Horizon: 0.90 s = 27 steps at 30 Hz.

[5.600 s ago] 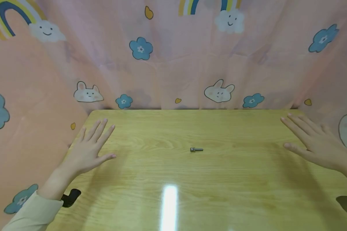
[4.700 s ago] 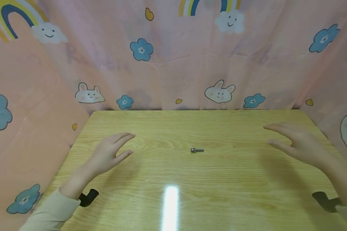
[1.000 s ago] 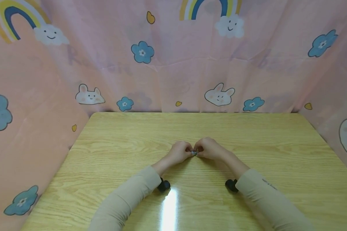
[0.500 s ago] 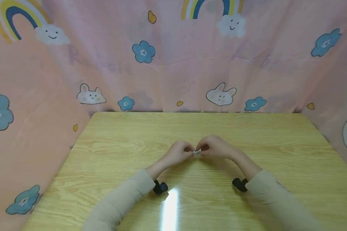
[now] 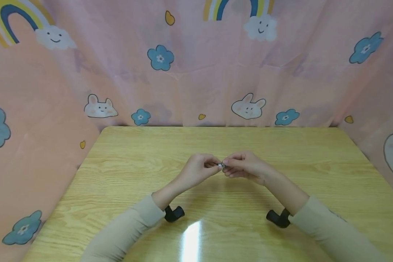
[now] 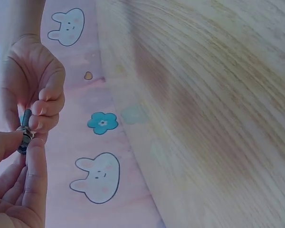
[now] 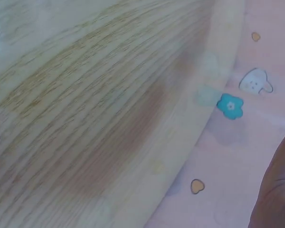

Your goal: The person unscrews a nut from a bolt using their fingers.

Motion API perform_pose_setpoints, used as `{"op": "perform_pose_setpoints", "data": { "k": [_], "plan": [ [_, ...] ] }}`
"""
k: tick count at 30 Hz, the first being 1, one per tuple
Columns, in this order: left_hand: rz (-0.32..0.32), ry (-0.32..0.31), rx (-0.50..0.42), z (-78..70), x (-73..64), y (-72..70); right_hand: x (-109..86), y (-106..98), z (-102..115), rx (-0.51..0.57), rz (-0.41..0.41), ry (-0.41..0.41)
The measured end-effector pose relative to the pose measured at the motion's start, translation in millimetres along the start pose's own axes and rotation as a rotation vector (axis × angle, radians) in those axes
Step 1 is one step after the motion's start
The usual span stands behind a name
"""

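Note:
A small metal bolt (image 6: 27,118) is held up over the table between both hands, its threaded shank pointing toward the right hand. My left hand (image 5: 196,169) pinches the head end between thumb and forefinger. A shiny ring shows on the bolt just above those fingertips in the left wrist view. From the other side, my right hand (image 5: 247,167) has its thumb and curled fingers around the shank end, partly hiding it. In the right wrist view only an edge of the right hand (image 7: 278,190) appears, and the bolt is out of frame.
The wood-grain table (image 5: 144,145) spreads beneath both hands, with a bright light reflection (image 5: 191,240) near its front. A pink patterned curtain (image 5: 190,83) hangs behind the table and along its sides. Black wrist-worn devices (image 5: 174,214) sit under both sleeves.
The bolt lay alone on the table with both hands spread apart. Both hands then came together on it; over the last second they rose with it and the right hand turned, fingers regripping.

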<state>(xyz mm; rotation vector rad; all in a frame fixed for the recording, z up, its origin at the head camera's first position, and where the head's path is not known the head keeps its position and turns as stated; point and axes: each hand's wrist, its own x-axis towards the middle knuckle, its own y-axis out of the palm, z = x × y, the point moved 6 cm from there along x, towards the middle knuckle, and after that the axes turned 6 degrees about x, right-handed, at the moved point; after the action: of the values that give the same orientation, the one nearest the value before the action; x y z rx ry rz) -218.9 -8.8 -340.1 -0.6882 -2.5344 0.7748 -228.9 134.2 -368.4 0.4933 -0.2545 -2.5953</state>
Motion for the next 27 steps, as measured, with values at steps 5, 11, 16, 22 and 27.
{"op": "perform_pose_setpoints", "data": {
  "k": [5, 11, 16, 22, 27],
  "plan": [
    [-0.017, 0.011, -0.018, -2.6, -6.3, -4.3, -2.7, 9, 0, 0.060, 0.016, -0.020],
    [-0.039, 0.026, -0.027, -6.3, -8.6, -8.5, -5.8, 10, 5, 0.025, -0.025, -0.071],
    [-0.035, 0.028, -0.061, -8.7, -9.9, -8.5, -10.7, 11, 9, 0.028, -0.045, -0.078],
    [-0.053, 0.027, -0.060, -11.7, -11.9, -10.5, -12.6, 15, 9, 0.023, -0.057, -0.035],
    [-0.054, 0.031, -0.069, -13.4, -12.2, -11.2, -14.8, 17, 11, 0.003, -0.038, -0.065]
  ]
}}
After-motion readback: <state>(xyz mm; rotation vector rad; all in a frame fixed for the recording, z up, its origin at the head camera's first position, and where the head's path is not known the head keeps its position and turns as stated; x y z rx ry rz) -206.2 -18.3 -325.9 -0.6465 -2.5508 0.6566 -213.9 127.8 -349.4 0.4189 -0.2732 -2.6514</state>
